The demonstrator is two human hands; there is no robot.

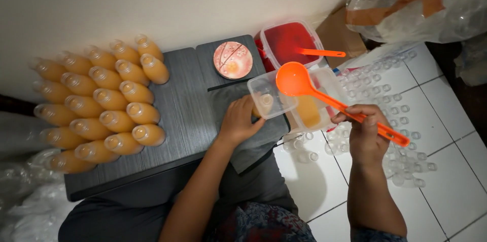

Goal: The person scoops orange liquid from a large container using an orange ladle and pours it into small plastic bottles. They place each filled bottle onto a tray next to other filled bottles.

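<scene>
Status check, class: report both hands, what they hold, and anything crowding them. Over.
Left hand grips bottle under square funnel. Right hand holds orange ladle above it. Filled bottles stand apart, left.

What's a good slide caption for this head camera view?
Left hand steadies a bottle; right hand lifts an orange ladle.

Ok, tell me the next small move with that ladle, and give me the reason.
Probably tip the ladle over the clear tub above the bottle. The right hand holds the ladle raised by its handle with the bowl right at the tub, while the left hand steadies the bottle underneath. Whether the ladle is full cannot be seen.
</scene>
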